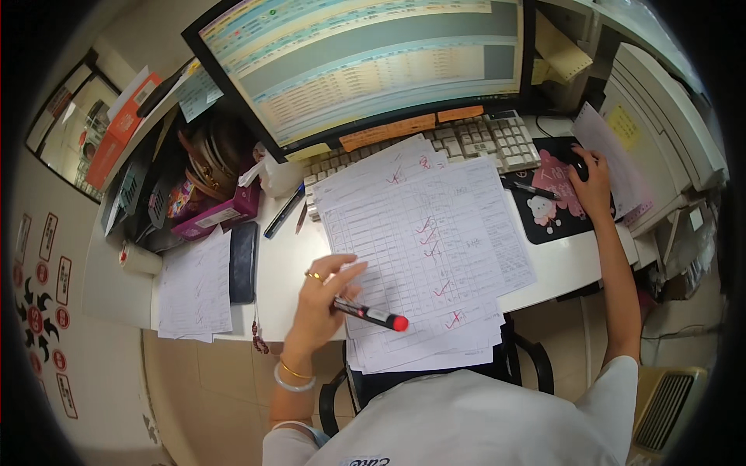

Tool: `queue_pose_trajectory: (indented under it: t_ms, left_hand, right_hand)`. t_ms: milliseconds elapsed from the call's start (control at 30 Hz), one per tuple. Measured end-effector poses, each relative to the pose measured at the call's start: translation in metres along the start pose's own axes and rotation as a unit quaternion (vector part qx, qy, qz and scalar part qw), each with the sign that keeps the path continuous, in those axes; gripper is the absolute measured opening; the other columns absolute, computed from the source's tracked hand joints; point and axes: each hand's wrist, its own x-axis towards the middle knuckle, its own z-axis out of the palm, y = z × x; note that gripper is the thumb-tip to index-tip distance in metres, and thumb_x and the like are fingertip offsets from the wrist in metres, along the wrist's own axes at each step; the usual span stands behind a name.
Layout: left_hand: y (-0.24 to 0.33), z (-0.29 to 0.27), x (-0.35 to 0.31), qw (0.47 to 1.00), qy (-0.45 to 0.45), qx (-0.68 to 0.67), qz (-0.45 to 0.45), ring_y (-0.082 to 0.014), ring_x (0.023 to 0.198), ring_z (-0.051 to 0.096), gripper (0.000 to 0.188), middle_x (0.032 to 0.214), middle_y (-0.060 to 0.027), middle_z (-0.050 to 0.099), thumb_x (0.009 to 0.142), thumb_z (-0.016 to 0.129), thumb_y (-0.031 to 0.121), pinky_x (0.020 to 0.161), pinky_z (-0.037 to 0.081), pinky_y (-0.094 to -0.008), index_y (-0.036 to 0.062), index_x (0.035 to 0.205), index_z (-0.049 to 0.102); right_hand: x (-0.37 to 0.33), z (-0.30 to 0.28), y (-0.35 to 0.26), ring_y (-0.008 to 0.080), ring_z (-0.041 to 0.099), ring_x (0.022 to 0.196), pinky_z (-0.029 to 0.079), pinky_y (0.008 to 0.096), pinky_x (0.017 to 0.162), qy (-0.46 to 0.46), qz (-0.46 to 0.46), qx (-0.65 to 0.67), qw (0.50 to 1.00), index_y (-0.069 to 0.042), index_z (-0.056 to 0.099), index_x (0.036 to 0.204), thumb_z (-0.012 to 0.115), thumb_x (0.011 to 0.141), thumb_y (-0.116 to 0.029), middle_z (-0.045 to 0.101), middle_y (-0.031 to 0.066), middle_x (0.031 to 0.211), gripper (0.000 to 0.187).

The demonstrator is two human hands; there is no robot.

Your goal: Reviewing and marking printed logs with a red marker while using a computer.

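Note:
My left hand (317, 304), with a gold ring, a gold bracelet and a pale bangle, is closed around a black marker (367, 312) with a red end. It hovers over the left edge of a stack of printed table sheets (396, 264), which bear red ticks and crosses. The stack covers part of the keyboard (501, 140) and reaches past the desk's front edge. At the right, my right hand (594, 182) is wrapped over a dark computer mouse (576, 169), mostly hidden under the fingers. The mouse is on a black mouse pad (536, 227) with a pink bear picture. A black pen (530, 188) lies across the pad's left side.
A lit monitor (373, 70) with orange notes stands behind the keyboard. More sheets (194, 287), a dark flat case (243, 264), a blue pen (284, 211) and a purple box (221, 213) are at left. A printer-like machine (660, 132) stands at right.

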Motion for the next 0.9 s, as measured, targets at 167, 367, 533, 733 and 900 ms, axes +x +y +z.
queue_pose_trajectory:
  t_ms: [167, 367, 533, 733, 900]
  left_hand:
    - [0.026, 0.027, -0.01, 0.998, -0.03, -0.042, -0.019, -0.0296, 0.099, 0.056, 0.037, 0.113, -0.012, 0.061, 0.078, 0.07, -0.002, 0.081, 0.048, -0.0369, 0.0078, 0.113, 0.066]
    - [0.046, 0.038, -0.012, 0.997, -0.046, -0.064, -0.016, -0.0275, 0.093, 0.057, 0.035, 0.11, -0.0111, 0.061, 0.078, 0.069, -0.001, 0.074, 0.05, -0.0339, 0.0072, 0.112, 0.066]
    - [0.057, 0.042, -0.017, 0.996, -0.055, -0.064, 0.004, -0.0268, 0.093, 0.057, 0.035, 0.107, -0.0105, 0.062, 0.079, 0.069, -0.001, 0.071, 0.05, -0.033, 0.0068, 0.112, 0.067]
    - [0.059, 0.049, -0.016, 0.995, -0.061, -0.072, 0.015, -0.0288, 0.095, 0.056, 0.037, 0.112, -0.0108, 0.062, 0.078, 0.07, -0.001, 0.075, 0.05, -0.0355, 0.007, 0.113, 0.066]
    - [0.063, 0.053, -0.017, 0.995, -0.081, -0.053, 0.007, -0.0316, 0.101, 0.053, 0.043, 0.126, -0.014, 0.057, 0.077, 0.071, 0.0, 0.082, 0.048, -0.0382, 0.0083, 0.119, 0.065]
  right_hand:
    - [-0.001, -0.001, 0.003, 0.0365, 0.053, 0.109, 0.044, 0.0418, 0.095, 0.0, 0.002, 0.0, 1.0, -0.017, 0.062, 0.119, 0.068, 0.08, -0.019, 0.052, 0.0171, 0.117, 0.039]
    - [0.0, 0.005, 0.01, 0.0375, 0.054, 0.109, 0.044, 0.0424, 0.094, 0.001, -0.005, -0.014, 1.0, -0.019, 0.061, 0.12, 0.067, 0.081, -0.021, 0.052, 0.0177, 0.118, 0.04]
    - [0.002, 0.005, 0.011, 0.0376, 0.053, 0.111, 0.044, 0.0423, 0.096, -0.001, 0.0, -0.017, 1.0, -0.022, 0.06, 0.122, 0.067, 0.082, -0.023, 0.052, 0.0183, 0.12, 0.041]
    - [0.001, 0.007, 0.013, 0.038, 0.052, 0.113, 0.044, 0.0433, 0.097, -0.013, 0.008, -0.02, 1.0, -0.022, 0.06, 0.122, 0.067, 0.082, -0.025, 0.051, 0.0185, 0.122, 0.041]
    - [0.002, 0.003, 0.006, 0.0376, 0.052, 0.113, 0.044, 0.0429, 0.096, -0.016, 0.005, -0.021, 1.0, -0.022, 0.061, 0.122, 0.069, 0.081, -0.026, 0.051, 0.0181, 0.122, 0.043]
